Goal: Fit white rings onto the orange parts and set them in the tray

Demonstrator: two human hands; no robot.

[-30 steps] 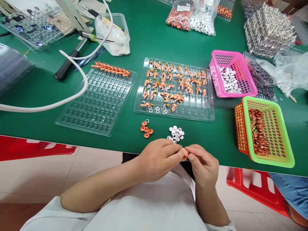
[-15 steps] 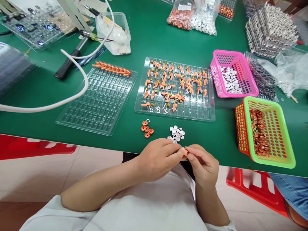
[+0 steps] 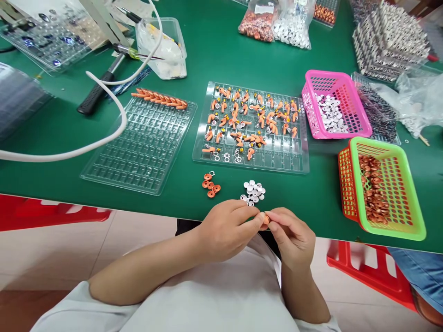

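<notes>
Left hand, right hand: fingers pinching copper piece | plastic tray: upper rows loaded, bottom partly | copper discs, white discs: loose

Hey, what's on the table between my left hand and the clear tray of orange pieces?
The head view shows a cluster of white discs there and, to its left, copper-coloured cupped discs with a small silvery ring by them.
</notes>
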